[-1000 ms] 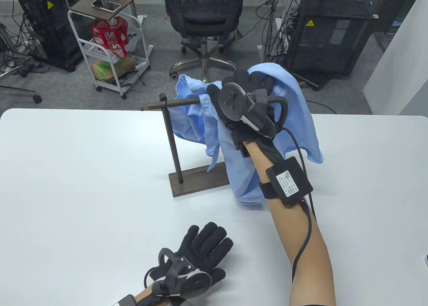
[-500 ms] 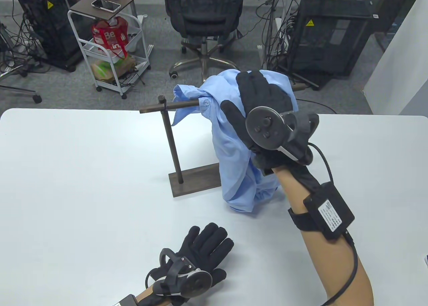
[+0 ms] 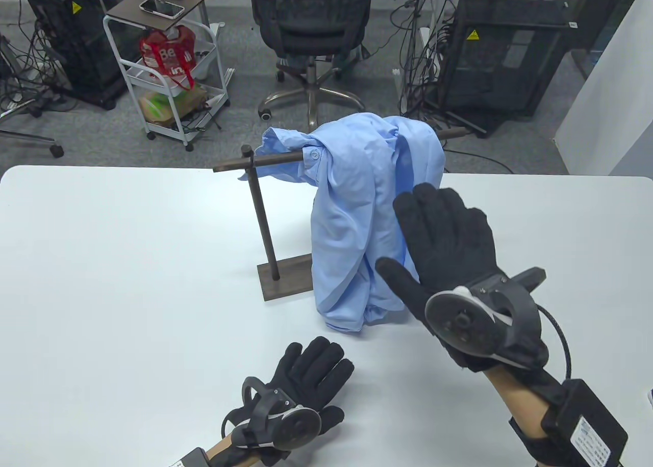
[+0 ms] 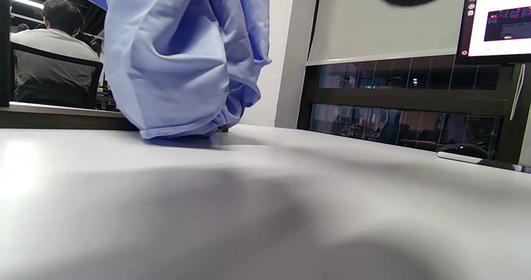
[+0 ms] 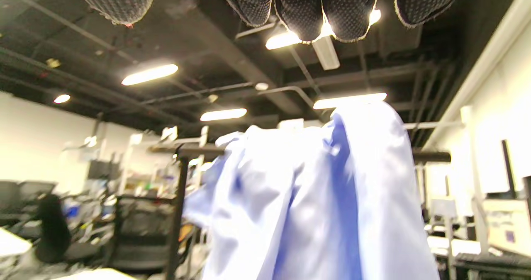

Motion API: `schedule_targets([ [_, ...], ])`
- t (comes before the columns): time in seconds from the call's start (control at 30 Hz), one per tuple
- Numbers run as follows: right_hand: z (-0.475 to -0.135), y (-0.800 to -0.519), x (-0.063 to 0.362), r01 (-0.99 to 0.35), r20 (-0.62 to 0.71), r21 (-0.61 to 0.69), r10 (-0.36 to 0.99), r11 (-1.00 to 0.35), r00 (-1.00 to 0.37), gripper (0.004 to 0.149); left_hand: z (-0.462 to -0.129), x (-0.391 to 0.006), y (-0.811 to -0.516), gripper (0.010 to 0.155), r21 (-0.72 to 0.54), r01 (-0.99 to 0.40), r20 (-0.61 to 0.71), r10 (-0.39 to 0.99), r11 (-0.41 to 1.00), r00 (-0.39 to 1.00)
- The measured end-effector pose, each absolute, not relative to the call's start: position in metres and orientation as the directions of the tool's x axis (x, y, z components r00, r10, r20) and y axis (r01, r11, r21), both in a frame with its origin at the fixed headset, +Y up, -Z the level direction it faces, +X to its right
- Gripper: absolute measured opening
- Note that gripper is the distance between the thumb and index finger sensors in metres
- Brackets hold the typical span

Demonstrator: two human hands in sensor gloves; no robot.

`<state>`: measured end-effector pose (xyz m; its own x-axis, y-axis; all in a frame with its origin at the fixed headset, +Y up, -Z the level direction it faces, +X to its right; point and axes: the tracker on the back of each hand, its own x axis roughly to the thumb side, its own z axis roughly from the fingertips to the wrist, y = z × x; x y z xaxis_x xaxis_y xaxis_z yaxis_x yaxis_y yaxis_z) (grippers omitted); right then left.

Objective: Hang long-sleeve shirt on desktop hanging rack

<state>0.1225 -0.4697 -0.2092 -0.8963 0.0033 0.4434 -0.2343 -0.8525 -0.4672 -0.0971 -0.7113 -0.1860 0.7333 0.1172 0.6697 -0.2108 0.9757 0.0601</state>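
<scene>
Shirt draped on the rack, hands clear

The light-blue long-sleeve shirt (image 3: 357,207) hangs bunched over the rack's crossbar (image 3: 278,157), hem touching the table (image 3: 127,263); right hand (image 3: 454,263) hovers open-fingered, left hand (image 3: 296,395) rests flat, empty. Best spread the folds evenly

Shirt (image 3: 357,207): thin, matt, creased pale-blue cloth. Rack (image 3: 265,222): dark rod and post, dull brown finish; flat base looks wooden. Desk (image 3: 127,283): smooth white surface, faint sheen. Both hands (image 3: 449,242) (image 3: 306,375): black knitted fabric gloves, matt.
</scene>
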Motion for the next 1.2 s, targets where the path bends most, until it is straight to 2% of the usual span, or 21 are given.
schedule_targets([
  [0.2,-0.181,-0.523,0.121,-0.217,0.514,-0.422,-0.035,-0.880,-0.857,0.081,-0.189,-0.099,-0.707,0.081,0.072,-0.233,0.657,0.130,0.970,0.742],
  [0.6,-0.170,-0.633,0.123,-0.267,0.566,-0.220,0.100,-0.938,-0.818,0.084,-0.196,-0.108,-0.700,0.082,0.080,-0.283,0.629,0.172,0.956,0.758],
  [0.97,-0.186,-0.691,0.130,-0.331,0.560,-0.140,0.201,-0.933,-0.804,0.083,-0.203,-0.112,-0.703,0.083,0.082,-0.301,0.605,0.192,0.950,0.773],
  [1.1,-0.188,-0.712,0.135,-0.377,0.558,-0.158,0.233,-0.913,-0.796,0.083,-0.204,-0.110,-0.708,0.084,0.075,-0.285,0.607,0.183,0.956,0.774],
  [1.2,-0.185,-0.718,0.138,-0.328,0.552,-0.105,0.219,-0.939,-0.804,0.083,-0.204,-0.110,-0.710,0.085,0.069,-0.272,0.608,0.176,0.960,0.774],
])
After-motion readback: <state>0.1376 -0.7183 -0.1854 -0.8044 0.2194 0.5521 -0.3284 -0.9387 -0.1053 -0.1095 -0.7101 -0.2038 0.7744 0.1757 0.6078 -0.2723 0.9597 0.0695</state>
